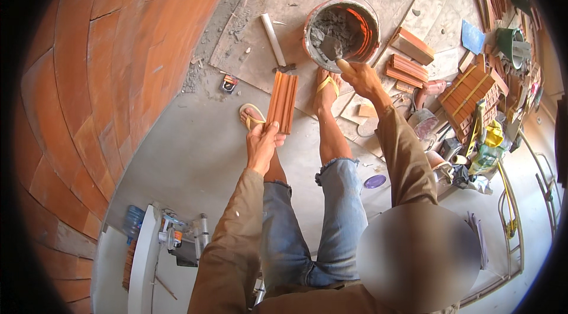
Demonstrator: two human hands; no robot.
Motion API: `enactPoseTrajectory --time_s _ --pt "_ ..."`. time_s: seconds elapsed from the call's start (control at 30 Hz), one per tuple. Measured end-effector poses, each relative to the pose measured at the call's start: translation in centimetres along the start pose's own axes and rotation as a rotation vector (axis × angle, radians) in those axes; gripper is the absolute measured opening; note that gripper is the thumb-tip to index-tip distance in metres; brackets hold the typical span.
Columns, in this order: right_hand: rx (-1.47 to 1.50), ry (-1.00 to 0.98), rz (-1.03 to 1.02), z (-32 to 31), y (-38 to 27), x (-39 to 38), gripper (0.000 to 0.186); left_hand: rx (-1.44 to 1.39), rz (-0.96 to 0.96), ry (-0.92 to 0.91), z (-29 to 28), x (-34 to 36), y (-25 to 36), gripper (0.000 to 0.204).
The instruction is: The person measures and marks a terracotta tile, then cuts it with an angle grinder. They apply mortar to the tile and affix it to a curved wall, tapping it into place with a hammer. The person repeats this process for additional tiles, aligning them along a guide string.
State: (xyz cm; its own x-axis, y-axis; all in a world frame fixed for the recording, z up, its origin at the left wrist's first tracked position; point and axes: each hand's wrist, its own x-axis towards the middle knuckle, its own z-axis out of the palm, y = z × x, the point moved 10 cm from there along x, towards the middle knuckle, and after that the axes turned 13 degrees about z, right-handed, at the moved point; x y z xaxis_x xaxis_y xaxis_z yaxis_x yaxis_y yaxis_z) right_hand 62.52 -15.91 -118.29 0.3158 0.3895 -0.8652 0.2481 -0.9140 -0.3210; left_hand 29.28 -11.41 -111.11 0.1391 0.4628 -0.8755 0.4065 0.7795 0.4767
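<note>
My left hand (260,149) grips a ribbed terracotta tile (283,101) by its near end, grooves facing up, in front of my left foot. To the right, my right hand (363,80) is closed around a trowel (332,49), its handle mostly covered by my fingers. The trowel's blade reaches into a round bucket (307,48) smeared with grey mortar. Wet grey mortar (337,20) lies inside, and the bucket's orange inner wall shows on the right. The bucket stands on a board just beyond my right foot.
A terracotta-clad wall (124,71) rises at left. Beyond the tile lie a hammer (272,41) and a small tape measure (229,83). Right of the bucket are loose tiles (407,69), a red drill (430,90), stacked bricks (470,92) and a green bucket (507,43).
</note>
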Motion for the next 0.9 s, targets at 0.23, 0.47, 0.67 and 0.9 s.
enactPoseTrajectory --time_s 0.23,0.47,0.67,0.9 --pt "0.342 -0.058 0.15 1.8 5.3 -1.1 0.042 -0.184 0.007 0.087 3.8 4.3 1.2 0.03" --pt "0.51 0.083 0.098 2.6 7.4 -8.3 0.05 -0.123 0.093 0.052 7.0 5.0 6.1 0.028" --pt "0.414 0.487 -0.209 3.2 3.4 -15.0 0.055 -0.097 0.147 -0.024 11.0 4.0 9.5 0.028" --pt "0.433 0.664 -0.254 7.9 5.7 -16.5 0.064 0.019 0.261 -0.098 13.5 3.7 11.9 0.023"
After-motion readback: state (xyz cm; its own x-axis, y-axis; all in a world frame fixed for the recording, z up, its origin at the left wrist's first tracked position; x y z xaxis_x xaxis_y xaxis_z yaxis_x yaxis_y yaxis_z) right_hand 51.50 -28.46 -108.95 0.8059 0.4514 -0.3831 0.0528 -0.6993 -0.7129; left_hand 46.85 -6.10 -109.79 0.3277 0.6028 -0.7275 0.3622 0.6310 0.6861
